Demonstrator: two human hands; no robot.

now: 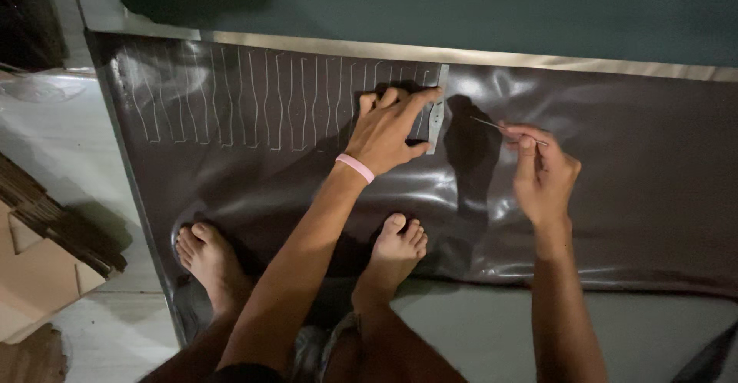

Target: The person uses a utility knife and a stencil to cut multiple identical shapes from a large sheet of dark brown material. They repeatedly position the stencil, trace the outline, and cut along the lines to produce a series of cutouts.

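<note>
Our left hand (388, 129) presses flat on a grey template (435, 114) lying on the dark leather sheet (307, 175) spread over the floor; our right hand (542, 171) pinches a thin scribing pen (511, 131). If the template slips, we risk a crooked outline beside the traced rows (254, 98).

So the floor (92, 160) is what's carrying everything here, pale and smooth, and I'm looking straight down at it. Spread flat on it is a big dark glossy sheet (615, 198), leather-like, shiny enough to throw back the light. It's got a row of thin pale outlines (254, 98) marked along its far edge, tall narrow shapes side by side. A small grey template (437, 118) lies on the sheet at the end of that row. My two bare feet (396, 248) stand on the sheet's near edge. Off to the left, flattened cardboard (38, 268) sits on the floor beside the sheet.
</note>
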